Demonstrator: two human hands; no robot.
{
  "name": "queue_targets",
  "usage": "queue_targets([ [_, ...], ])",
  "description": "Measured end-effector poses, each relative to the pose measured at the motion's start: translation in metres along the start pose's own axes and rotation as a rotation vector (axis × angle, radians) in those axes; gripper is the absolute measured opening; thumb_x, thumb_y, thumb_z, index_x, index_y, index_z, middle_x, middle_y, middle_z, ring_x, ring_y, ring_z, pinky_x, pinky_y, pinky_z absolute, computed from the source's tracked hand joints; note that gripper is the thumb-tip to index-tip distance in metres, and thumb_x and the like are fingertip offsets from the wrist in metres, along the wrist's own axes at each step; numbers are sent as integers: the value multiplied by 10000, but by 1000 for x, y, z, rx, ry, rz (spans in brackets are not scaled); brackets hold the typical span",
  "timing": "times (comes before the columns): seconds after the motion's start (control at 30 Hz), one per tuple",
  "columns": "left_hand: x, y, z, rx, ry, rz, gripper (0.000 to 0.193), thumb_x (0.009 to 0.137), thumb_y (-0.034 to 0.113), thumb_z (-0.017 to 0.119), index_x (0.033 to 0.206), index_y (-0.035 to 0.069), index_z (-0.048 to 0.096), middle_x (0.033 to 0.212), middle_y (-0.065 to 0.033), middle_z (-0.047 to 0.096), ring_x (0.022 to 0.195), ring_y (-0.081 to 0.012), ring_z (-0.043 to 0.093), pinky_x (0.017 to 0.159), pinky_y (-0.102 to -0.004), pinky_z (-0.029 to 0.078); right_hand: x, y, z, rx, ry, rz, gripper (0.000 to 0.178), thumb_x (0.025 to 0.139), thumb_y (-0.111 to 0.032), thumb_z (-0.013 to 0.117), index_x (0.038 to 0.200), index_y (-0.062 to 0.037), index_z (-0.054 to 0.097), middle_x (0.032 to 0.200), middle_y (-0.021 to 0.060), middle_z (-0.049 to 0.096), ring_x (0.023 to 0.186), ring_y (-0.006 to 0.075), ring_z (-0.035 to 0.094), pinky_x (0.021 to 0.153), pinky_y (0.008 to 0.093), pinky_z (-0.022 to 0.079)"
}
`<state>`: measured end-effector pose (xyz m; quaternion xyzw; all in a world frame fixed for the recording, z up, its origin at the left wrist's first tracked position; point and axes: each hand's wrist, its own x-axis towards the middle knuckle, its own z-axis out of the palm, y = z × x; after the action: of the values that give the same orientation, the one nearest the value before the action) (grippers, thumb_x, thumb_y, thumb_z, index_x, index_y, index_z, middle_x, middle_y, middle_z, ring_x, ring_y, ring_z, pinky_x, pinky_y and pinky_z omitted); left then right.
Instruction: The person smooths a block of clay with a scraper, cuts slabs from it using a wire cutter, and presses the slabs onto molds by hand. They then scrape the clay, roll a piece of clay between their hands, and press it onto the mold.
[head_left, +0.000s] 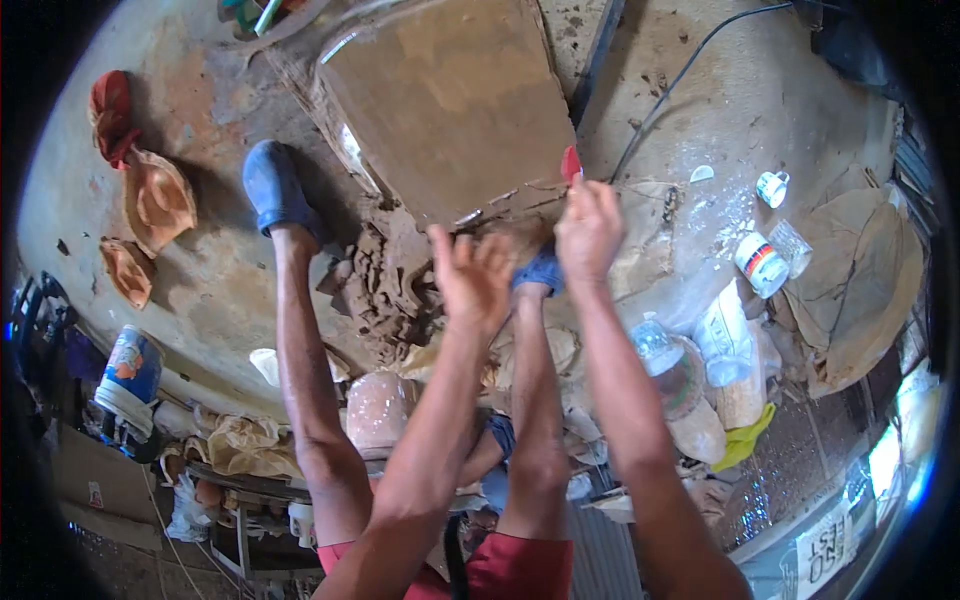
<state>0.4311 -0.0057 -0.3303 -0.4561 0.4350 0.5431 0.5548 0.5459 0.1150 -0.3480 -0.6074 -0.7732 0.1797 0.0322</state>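
Observation:
My left hand (470, 280) is open, palm turned up and fingers spread, just off the near edge of a large flat brown slab (455, 110) that looks like clay. Closed in a fist, my right hand (590, 232) is beside the slab's near right corner. A small red-ended tool (571, 164) pokes out of its top; the rest is hidden in the fingers, so its kind does not show. Torn clay scraps (385, 295) lie heaped between my feet, left of my left hand.
Two hollow terracotta-coloured moulds (160, 203) and a red cloth bundle (113, 118) lie at the left. A metal bar (597, 62) and black cable (690, 65) run at the far right of the slab. White tubs (762, 265) and a cup (772, 188) stand at the right.

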Motion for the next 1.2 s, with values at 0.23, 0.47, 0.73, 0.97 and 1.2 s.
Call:
queue_targets([
  [0.23,3,74,-36,157,-183,-17,1139,879,916,441,1597,32,395,1610,-143,458,1406,-326,508,1205,-460,365,-84,-120,60,77,-15,-179,279,817,-20,671,1090,-10,729,955,83,621,856,279,657,701,388,575],
  [0.47,0,112,-69,124,-242,-154,1011,924,885,411,1496,59,522,1470,-135,593,1359,-290,549,1194,-471,378,-74,-142,39,329,-108,-251,106,839,-38,757,944,-48,755,948,79,707,879,260,701,718,392,596],
  [0.73,18,83,-26,160,-70,-26,902,984,786,459,1485,39,519,1396,-81,584,1301,-254,513,1165,-402,364,10,-32,27,40,242,593,181,887,-207,729,926,-40,785,781,178,738,700,376,707,661,506,532],
  [0.97,16,80,-22,-118,34,12,874,929,706,652,1376,-27,487,1310,-176,565,1188,-303,559,1065,-430,501,155,-172,56,96,336,154,131,849,-133,710,865,-13,758,870,207,717,748,411,702,694,514,557],
  [1.2,18,73,-27,-345,104,-38,899,916,692,681,1344,-56,425,1287,-254,507,1143,-367,560,1062,-512,509,138,-204,76,108,-152,-829,26,835,-81,685,834,-65,706,895,108,677,789,284,702,660,420,590],
])
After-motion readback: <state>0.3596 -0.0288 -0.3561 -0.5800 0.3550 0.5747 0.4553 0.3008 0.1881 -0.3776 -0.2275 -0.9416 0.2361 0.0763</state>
